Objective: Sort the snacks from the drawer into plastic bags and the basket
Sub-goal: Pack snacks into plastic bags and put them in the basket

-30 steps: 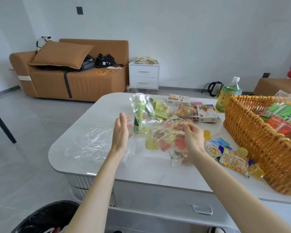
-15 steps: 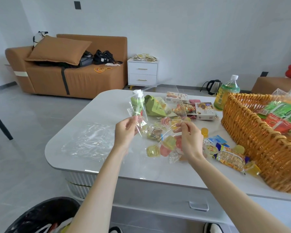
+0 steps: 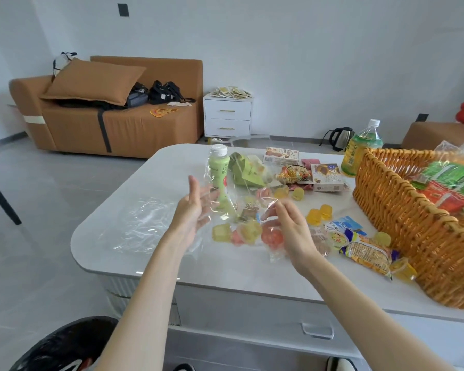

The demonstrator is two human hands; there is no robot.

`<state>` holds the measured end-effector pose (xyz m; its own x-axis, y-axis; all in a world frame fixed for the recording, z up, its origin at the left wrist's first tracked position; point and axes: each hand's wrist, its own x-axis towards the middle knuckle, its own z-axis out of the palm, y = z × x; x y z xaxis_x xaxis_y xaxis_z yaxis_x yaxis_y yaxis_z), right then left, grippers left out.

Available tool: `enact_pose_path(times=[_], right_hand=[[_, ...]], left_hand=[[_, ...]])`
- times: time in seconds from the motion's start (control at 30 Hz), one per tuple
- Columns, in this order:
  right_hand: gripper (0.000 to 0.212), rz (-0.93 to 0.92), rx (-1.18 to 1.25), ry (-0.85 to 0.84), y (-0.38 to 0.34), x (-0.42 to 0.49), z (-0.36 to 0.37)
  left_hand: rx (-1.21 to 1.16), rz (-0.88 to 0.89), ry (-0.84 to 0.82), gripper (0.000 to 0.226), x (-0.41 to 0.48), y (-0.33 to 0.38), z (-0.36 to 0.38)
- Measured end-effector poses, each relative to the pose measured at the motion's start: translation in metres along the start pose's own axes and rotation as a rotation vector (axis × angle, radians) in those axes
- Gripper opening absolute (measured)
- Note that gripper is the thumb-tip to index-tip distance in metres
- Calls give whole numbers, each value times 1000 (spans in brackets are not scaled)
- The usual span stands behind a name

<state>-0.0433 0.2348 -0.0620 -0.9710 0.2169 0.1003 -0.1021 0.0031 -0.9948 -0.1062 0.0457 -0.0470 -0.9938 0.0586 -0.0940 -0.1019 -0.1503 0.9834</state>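
Note:
Between my hands hangs a clear plastic bag (image 3: 233,210) holding several yellow and pink jelly cups (image 3: 248,231). My left hand (image 3: 192,212) is at the bag's left side, fingers straight and spread against the film. My right hand (image 3: 292,231) is at its right side, fingertips curled at the bag's rim. To the right stands the wicker basket (image 3: 413,223) with green and red packets inside. Loose yellow jelly cups (image 3: 319,214) and an orange snack packet (image 3: 364,254) lie between my right hand and the basket.
A second clear bag (image 3: 142,223) lies flat on the white table (image 3: 225,271) at the left. A green drink bottle (image 3: 220,172), snack boxes (image 3: 327,179) and a tea bottle (image 3: 359,148) stand behind. Below are a drawer handle (image 3: 318,329) and a black bin (image 3: 59,344).
Half a second ago both hands pinched the bag's top edge. My left hand has since let go and spread its fingers, and the two hands have moved apart.

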Motion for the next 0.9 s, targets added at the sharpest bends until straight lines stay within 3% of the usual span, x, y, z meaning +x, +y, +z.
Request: enact_pose_path(times=[0.07, 0.17, 0.37, 0.6, 0.67, 0.8, 0.9], right_hand=[[26, 48, 45, -20, 6, 5, 5], [18, 112, -5, -121, 13, 9, 7], [22, -25, -14, 16, -1, 14, 3], [19, -66, -2, 47, -8, 15, 0], [19, -25, 62, 61, -10, 15, 3], [18, 116, 201, 36, -10, 19, 7], [12, 143, 145, 17, -7, 21, 3]], left_hand=[[23, 80, -87, 54, 4, -9, -6], [-55, 221, 50, 30, 4, -12, -8], [-61, 360, 216, 8, 5, -18, -11], [375, 692, 379, 16, 5, -19, 1], [372, 667, 376, 18, 4, -18, 6], [256, 452, 220, 30, 6, -16, 3], [219, 341, 156, 25, 10, -23, -4]])
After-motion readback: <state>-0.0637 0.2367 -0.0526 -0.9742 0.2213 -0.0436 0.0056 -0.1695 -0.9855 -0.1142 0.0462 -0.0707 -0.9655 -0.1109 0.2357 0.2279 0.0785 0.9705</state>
